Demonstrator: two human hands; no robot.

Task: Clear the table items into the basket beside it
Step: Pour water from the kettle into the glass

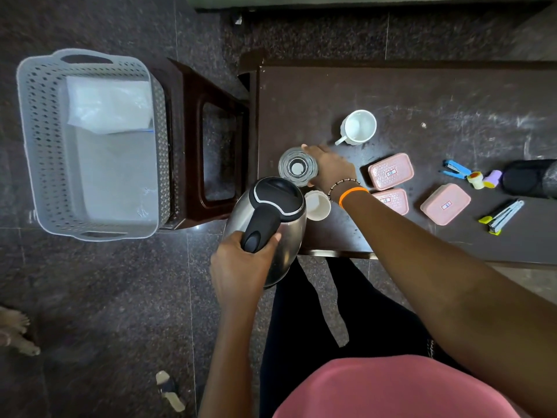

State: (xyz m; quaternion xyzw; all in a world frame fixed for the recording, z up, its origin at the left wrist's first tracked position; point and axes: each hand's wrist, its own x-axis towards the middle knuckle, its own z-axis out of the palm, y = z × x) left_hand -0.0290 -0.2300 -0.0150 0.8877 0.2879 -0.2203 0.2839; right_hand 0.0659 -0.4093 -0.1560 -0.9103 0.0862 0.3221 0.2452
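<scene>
Steel electric kettle (271, 224) held off the table's (422, 95) near-left corner — left hand (241, 267) wrapped round its black handle. Right hand (330, 168) grips a clear glass tumbler (297, 167) on the table; grey basket (90, 143) sits well left, w/ dark stool (208, 146) between.

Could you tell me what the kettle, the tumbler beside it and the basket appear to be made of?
Kettle: brushed metal body, probably stainless steel, going by its dull sheen; glossy black plastic lid and handle. Tumbler: clear glass by the look, since the table shows through it. Basket: pale grey moulded plastic with a matte finish and perforated walls.
</scene>
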